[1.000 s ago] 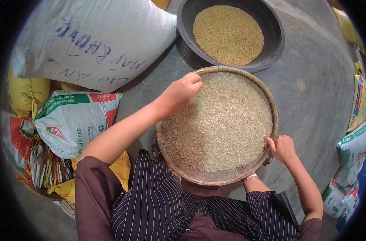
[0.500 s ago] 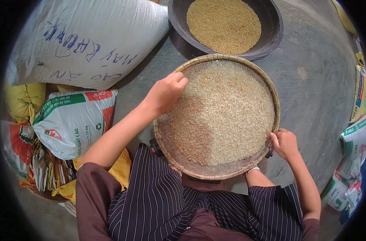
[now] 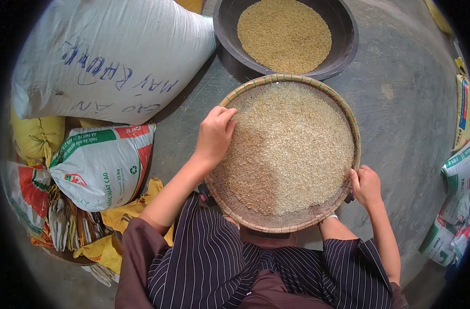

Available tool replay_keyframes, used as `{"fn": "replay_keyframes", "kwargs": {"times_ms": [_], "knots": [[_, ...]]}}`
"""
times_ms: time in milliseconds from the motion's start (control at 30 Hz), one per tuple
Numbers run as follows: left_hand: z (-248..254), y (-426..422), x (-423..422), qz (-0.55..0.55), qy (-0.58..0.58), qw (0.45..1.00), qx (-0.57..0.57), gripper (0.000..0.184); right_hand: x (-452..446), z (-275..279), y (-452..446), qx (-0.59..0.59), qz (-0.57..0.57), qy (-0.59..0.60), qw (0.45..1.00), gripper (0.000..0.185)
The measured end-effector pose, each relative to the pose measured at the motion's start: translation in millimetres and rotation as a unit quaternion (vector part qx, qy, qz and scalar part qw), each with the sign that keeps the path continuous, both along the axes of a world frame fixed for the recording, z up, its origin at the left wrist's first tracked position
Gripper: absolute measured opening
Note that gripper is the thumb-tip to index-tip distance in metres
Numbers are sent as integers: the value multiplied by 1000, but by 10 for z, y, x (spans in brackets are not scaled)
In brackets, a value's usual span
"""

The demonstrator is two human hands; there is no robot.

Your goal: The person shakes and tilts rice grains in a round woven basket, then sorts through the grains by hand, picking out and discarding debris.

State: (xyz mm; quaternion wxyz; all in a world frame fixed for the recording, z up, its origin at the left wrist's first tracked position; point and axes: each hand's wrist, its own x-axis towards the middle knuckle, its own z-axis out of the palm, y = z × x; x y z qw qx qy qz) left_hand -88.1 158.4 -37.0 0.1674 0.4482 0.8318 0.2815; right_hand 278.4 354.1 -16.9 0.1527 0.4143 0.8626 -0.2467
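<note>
One round woven tray (image 3: 357, 136) of grain (image 3: 307, 154) before two striped trouser legs (image 3: 196, 257), left hand (image 3: 215, 136) clamped on its left rim, right hand (image 3: 367, 186) clamped on its right, one dark basin (image 3: 344, 33) just beyond the tray.

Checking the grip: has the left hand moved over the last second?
Yes. Against the dark basin, the left hand has moved away, down and slightly left in view, along the rim of the winnowing tray.

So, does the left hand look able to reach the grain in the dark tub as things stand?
Probably not: the left hand holds the woven tray at its left side, and the grain in the dark tub lies beyond the tray.
</note>
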Motion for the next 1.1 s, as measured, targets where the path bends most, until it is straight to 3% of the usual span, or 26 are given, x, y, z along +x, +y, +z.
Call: {"fn": "replay_keyframes", "kwargs": {"times_ms": [733,833,900,933,1000,1100], "knots": [[-83,38,46,32,67,994,83,6,-15,-3,34,-10,-5,9,1000,40],[15,40,41,32,36,997,59,8,-26,6,27,-10,-7,7,1000,40],[170,97,20,117,-90,989,23,6,-27,10,32,-10,-12,9,1000,40],[241,158,-58,117,-90,989,26,6,-23,0,29,-10,-13,9,1000,41],[369,392,-342,139,-251,958,-8,11,-16,-11,34,-8,-12,11,1000,41],[513,982,-599,101,-318,936,110,25,-11,-30,30,0,-9,12,1000,41]]}}
